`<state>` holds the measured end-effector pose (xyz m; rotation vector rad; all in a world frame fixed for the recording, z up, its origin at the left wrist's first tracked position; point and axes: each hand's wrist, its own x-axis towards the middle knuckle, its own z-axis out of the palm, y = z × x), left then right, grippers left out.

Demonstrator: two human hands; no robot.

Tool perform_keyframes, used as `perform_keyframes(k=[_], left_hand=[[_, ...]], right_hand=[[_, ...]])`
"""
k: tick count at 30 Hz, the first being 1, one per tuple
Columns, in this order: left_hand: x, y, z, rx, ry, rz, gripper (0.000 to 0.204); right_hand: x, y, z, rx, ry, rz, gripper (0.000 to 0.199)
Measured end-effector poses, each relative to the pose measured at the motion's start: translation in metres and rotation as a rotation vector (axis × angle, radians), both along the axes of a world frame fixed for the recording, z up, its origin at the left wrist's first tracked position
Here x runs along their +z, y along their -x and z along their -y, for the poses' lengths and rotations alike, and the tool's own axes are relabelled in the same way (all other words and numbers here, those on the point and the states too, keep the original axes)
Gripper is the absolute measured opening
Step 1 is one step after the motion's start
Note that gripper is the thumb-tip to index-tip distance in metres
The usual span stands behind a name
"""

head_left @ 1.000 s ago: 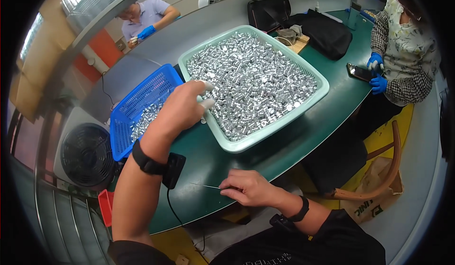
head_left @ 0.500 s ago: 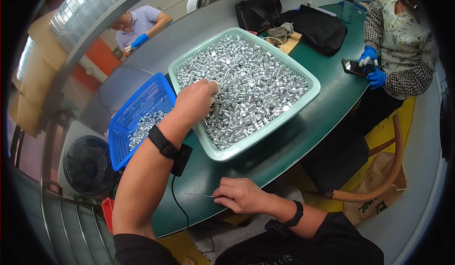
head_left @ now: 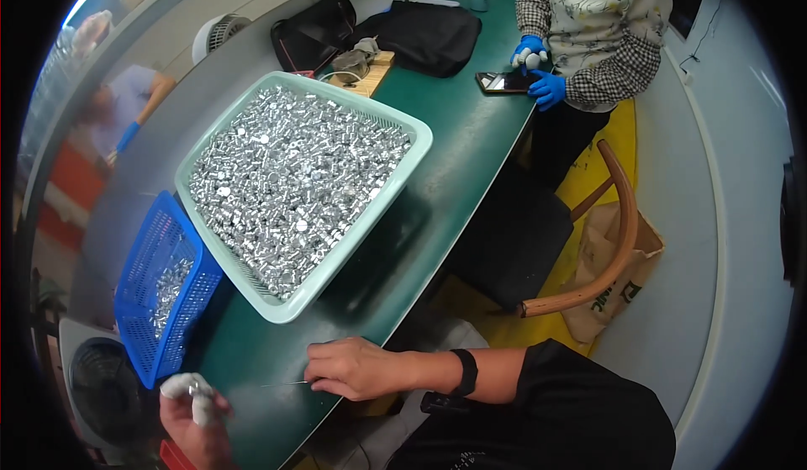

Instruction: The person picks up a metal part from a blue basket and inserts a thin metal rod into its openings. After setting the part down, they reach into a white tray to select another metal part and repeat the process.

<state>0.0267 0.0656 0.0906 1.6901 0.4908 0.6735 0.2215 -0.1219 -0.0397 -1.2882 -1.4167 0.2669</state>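
My left hand (head_left: 195, 415), with white coverings on its fingertips, is near the front left of the table. Between thumb and finger it pinches a small silvery metal part (head_left: 195, 389); its exact shape is too small to tell. To its right, above the table's near edge, my right hand (head_left: 353, 369) is closed on a thin metal needle-like rod (head_left: 284, 384) whose tip points left. A pale green basket (head_left: 304, 300) heaped with small silvery metal parts (head_left: 294, 180) stands beyond my hands. Left of it, a tilted blue basket (head_left: 202, 289) holds fewer such parts.
The green table (head_left: 445, 167) curves away to the far right. On it lie black bags (head_left: 420, 37) and a wooden block (head_left: 370, 75). Across from a wooden-armed chair (head_left: 622, 243), a co-worker (head_left: 597, 41) in blue gloves touches a phone (head_left: 503, 83). A fan (head_left: 105, 377) stands at left.
My left hand has come out of the green basket back toward me, a small metal part in its fingers. The view has swung right. My right hand still grips the rod.
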Motion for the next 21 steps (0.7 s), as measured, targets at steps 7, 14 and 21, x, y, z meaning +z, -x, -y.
perform_keyframes(k=[7,14,21], left_hand=[[-0.067,0.046,0.038,0.158,0.447,0.140,0.029],[-0.100,0.037,0.041,0.063,0.633,0.377,0.034],[-0.116,0.027,0.050,0.254,0.505,0.369,0.026]], right_hand=[[0.002,0.006,-0.004,-0.058,0.035,0.031,0.013],[0.009,0.008,-0.003,-0.068,0.077,-0.006,0.015],[0.011,0.007,-0.001,-0.072,0.096,-0.051,0.014]])
